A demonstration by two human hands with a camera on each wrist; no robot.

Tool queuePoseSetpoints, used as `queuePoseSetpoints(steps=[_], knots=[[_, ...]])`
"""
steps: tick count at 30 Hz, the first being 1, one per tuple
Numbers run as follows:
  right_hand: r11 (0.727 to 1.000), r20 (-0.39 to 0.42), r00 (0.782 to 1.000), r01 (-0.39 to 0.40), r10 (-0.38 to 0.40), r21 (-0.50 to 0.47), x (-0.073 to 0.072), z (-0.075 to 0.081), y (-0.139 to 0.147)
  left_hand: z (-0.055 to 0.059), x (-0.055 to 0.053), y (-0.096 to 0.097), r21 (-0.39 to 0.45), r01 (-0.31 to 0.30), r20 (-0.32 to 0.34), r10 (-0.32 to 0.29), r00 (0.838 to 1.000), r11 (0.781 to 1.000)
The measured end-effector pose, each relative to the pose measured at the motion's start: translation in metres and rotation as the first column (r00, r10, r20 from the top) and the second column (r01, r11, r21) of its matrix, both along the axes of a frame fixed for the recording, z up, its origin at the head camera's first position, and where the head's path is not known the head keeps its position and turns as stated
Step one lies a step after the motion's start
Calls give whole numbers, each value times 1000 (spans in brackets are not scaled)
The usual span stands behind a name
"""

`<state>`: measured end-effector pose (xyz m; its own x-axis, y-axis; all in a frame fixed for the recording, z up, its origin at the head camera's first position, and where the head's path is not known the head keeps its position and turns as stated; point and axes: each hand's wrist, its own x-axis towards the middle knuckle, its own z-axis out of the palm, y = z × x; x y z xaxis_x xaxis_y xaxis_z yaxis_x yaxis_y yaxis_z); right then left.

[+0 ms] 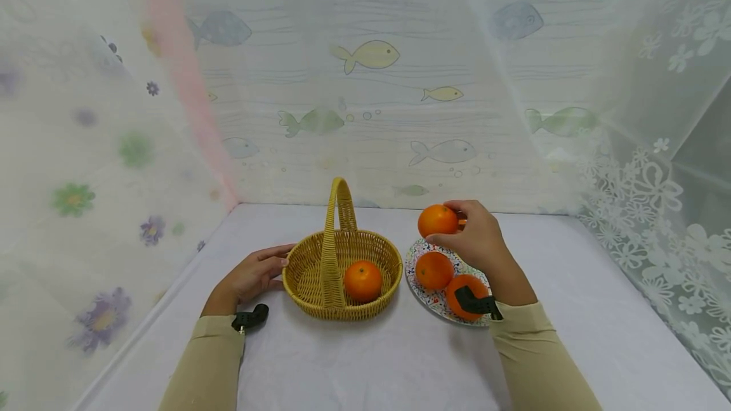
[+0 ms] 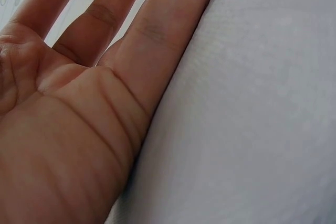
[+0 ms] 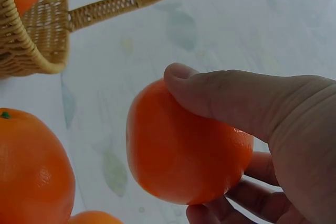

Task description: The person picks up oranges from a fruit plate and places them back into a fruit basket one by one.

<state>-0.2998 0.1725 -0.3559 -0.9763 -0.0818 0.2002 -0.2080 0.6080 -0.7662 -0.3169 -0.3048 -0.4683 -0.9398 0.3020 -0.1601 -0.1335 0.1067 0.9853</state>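
Note:
A yellow woven basket (image 1: 354,313) with a tall arched handle stands on the table, and one orange (image 1: 363,281) lies in its right half. My left hand (image 1: 256,274) touches the basket's left rim, fingers extended; the left wrist view shows its palm beside the white cloth. Above the far part of a patterned plate (image 1: 425,297), my right hand (image 1: 480,236) grips another orange (image 1: 436,221) between thumb and fingers. The right wrist view shows this held orange (image 3: 184,150) raised clear of the others. Two oranges (image 1: 434,271) rest on the plate, one partly hidden by the wrist camera.
White cloth (image 1: 342,366) covers the table. A sheer curtain with printed fish (image 1: 374,54) hangs along the back edge, and flowered fabric (image 1: 74,198) hangs at the left. Lace (image 1: 657,192) borders the right side. The plate stands just right of the basket.

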Motion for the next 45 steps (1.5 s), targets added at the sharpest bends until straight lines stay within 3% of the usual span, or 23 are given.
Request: queuePoseSetpoints(steps=[21,38,45], knots=[[998,-2,998,-57,57,15,3,-6,-22,0,1,0,13,6,0,-6,1000,1000],[989,-92,988,-118,126,89,6,-12,-37,1,1,-1,16,16,-5,-16,1000,1000],[983,-65,984,-161,167,87,8,-14,-43,0,1,-1,17,15,-2,-15,1000,1000]])
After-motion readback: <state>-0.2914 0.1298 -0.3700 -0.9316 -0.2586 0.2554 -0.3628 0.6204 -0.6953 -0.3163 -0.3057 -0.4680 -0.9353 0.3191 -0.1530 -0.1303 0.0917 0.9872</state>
